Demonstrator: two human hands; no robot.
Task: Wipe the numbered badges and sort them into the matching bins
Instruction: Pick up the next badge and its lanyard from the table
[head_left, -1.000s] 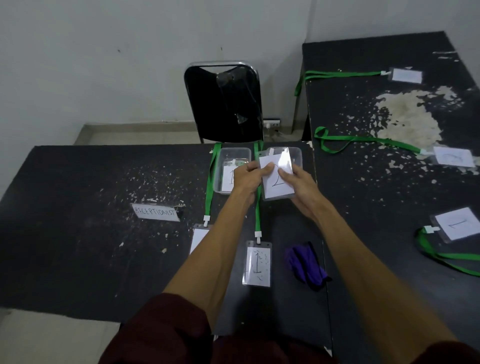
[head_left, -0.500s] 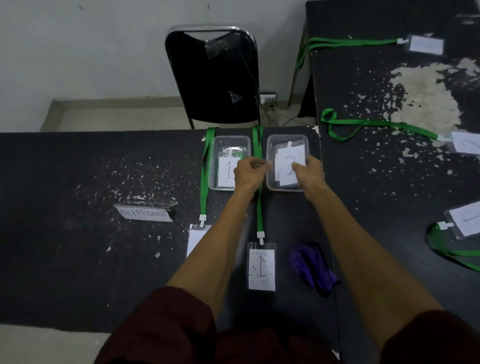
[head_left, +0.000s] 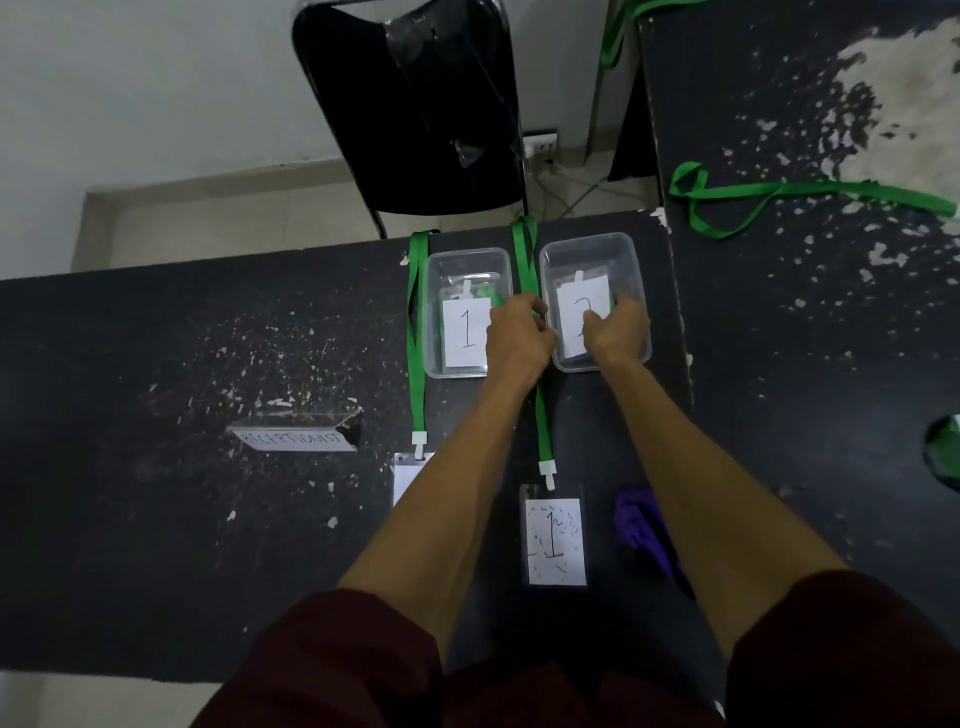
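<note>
Right hand (head_left: 618, 332) grips the badge (head_left: 579, 299) in my right bin (head_left: 587, 240), long side running away, clip farthest; left hand (head_left: 519, 340) curled, hold unclear.

The left forearm (head_left: 457, 493) covers most of a badge (head_left: 405, 480), hiding its number.

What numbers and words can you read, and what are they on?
"1": paper in the left bin.
"2": badge in the right bin, partly behind the right hand.
"RECEPTIONIST": sign on the table.
"1": speckled badge near the person.
Third badge, under the left arm: hidden, unreadable.
</note>
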